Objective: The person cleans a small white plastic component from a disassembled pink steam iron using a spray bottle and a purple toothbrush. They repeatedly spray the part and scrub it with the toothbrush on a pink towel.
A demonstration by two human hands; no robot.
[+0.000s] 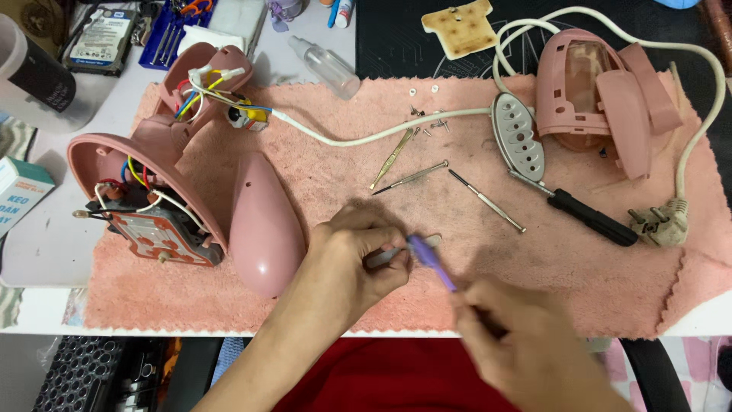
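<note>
Now the left hand (pixel 358 248) is pinching a small pale part (pixel 381 257) over the pink towel (pixel 473 259), while the blurred right hand (pixel 526 343), gripping a purple-handled tool (pixel 429 261), is working its tip there; steadiness seems needed next.

We count two hands: the left hand (pixel 358 255) and the right hand (pixel 526 347). We see one purple-handled tool (pixel 429 261), one black-handled screwdriver (pixel 587 216), two thin metal precision screwdrivers (pixel 412 177) (pixel 486 201), and one pair of brass-coloured tweezers (pixel 393 158). One fringed pink towel (pixel 343 130) carries one metal soleplate with steam holes (pixel 518 137), one white power cord (pixel 366 140) with one plug (pixel 662 222), and one loose pink plastic handle cover (pixel 263 225). One clear spray bottle (pixel 324 66) lies on the counter.
</note>
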